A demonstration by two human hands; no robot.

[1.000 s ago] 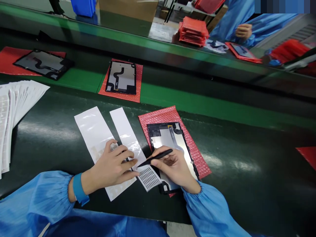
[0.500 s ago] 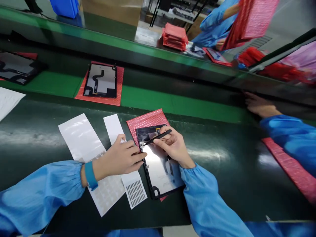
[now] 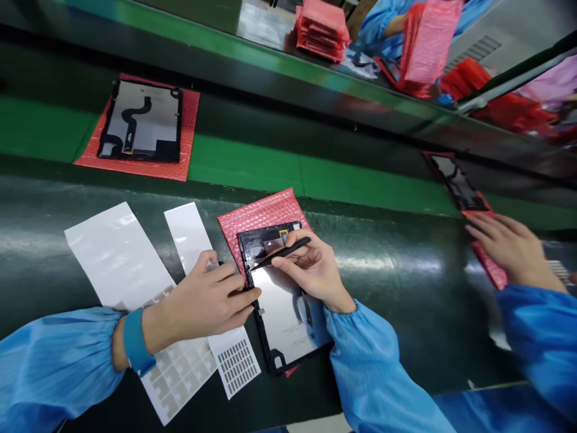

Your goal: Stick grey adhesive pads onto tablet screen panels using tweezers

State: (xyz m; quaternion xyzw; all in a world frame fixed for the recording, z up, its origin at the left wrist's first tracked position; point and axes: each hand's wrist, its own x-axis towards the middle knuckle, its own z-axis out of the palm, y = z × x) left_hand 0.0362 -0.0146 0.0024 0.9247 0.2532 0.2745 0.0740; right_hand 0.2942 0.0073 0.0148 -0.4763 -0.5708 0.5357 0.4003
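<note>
My right hand [image 3: 309, 267] pinches black tweezers [image 3: 283, 252], whose tip touches the upper left edge of a tablet screen panel [image 3: 288, 319]. The panel has a black frame and a shiny silver back, and it lies on a red bubble-wrap bag [image 3: 270, 210]. My left hand [image 3: 216, 294] has its fingers apart, with fingertips at the panel's left edge; its thumb is hidden. Under and beside that hand lie a narrow label sheet [image 3: 187, 234] with rows of small grey stickers and a wider sheet [image 3: 117, 252] with larger grey pieces.
Another panel [image 3: 153, 120] sits on a red bag on the green belt [image 3: 243, 168] behind. At the right, a co-worker's hand [image 3: 509, 246] touches a red bag beside a further panel [image 3: 455, 180]. Stacked red bags [image 3: 322, 30] stand beyond the raised ledge.
The view has shifted; the belt panel appears further left. My tweezers stay at the panel's upper left edge. The co-worker's hand has moved onto a red bag, and a panel now shows there.
</note>
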